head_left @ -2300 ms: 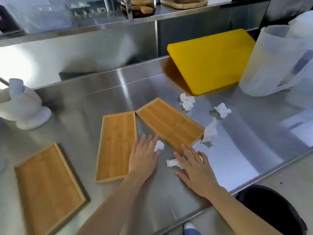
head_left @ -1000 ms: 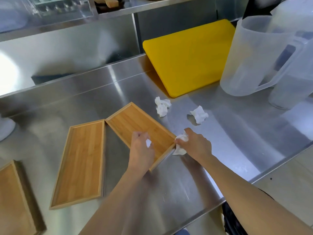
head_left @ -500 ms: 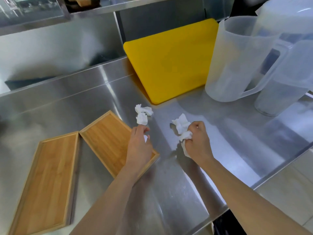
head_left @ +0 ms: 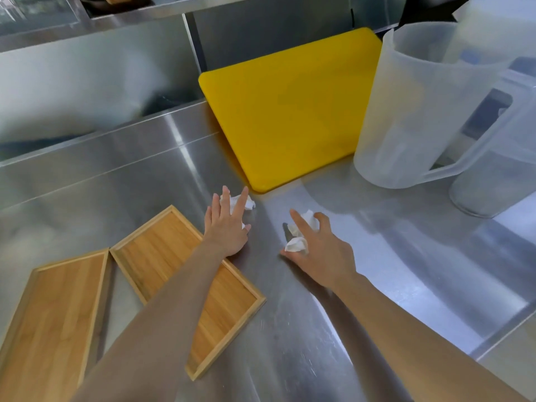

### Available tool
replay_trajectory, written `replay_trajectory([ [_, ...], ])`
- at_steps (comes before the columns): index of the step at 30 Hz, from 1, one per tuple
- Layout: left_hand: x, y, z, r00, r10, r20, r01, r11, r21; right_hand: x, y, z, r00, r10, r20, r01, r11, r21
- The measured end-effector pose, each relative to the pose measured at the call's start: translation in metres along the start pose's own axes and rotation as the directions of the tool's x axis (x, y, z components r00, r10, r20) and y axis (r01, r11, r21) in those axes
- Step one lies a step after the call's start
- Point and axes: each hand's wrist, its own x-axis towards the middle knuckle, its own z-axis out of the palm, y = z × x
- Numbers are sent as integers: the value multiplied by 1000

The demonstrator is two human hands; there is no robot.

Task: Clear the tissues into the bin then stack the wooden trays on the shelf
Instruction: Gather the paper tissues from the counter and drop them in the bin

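Tissues are what I am gathering right now, both hands out over the steel worktop point(head_left: 362, 300). My left hand point(head_left: 227, 227) is spread wide and flat over a crumpled tissue point(head_left: 248, 202) lying just off the corner of the yellow cutting board point(head_left: 287, 105); the fingers point(head_left: 241, 203) touch or nearly touch it but have not closed. A scrap of white shows by the thumb, possibly another piece tucked under the palm, though I cannot tell. My right hand point(head_left: 319, 250) already keeps one wad point(head_left: 296, 245) pinned under the curled lower fingers, while forefinger and thumb are parted around a second tissue point(head_left: 308, 221) on the worktop.

Two wooden trays point(head_left: 162, 250) lie beside each other under my left forearm, not yet stacked. The bin is out of view.

My worry is the right hand: opening it further to take the second piece could let the first wad slip out. Light paper may also skid on the smooth steel if I press instead of pinching, and a dragging left forearm could shove the nearer tray.
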Motion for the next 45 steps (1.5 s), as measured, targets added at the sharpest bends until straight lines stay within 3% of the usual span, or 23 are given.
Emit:
replay_trajectory([
  [10,5,2,-4,989,-10,-145,-8,992,-126,0,12,-5,998,-61,12,62,996,-70],
  [12,1,5,-8,986,11,-169,-47,976,-211,-1,14,-8,1000,-29,-3,29,1000,3],
  [15,-12,13,-13,977,-76,-198,2,937,-350,-5,17,-16,997,56,-45,-47,984,173],
  [21,-51,40,-17,971,-87,-221,-4,924,-383,-24,25,-33,984,124,-131,-88,964,250],
  [31,-120,112,-19,959,206,-193,-272,862,-429,-115,51,-68,878,376,-296,-244,884,399],
  [36,-169,145,-5,905,399,-145,-420,789,-448,-197,64,-86,756,543,-365,-358,811,463],
  [45,-243,233,32,833,553,-35,-492,709,-505,-329,110,-99,630,688,-361,-536,721,439],
])
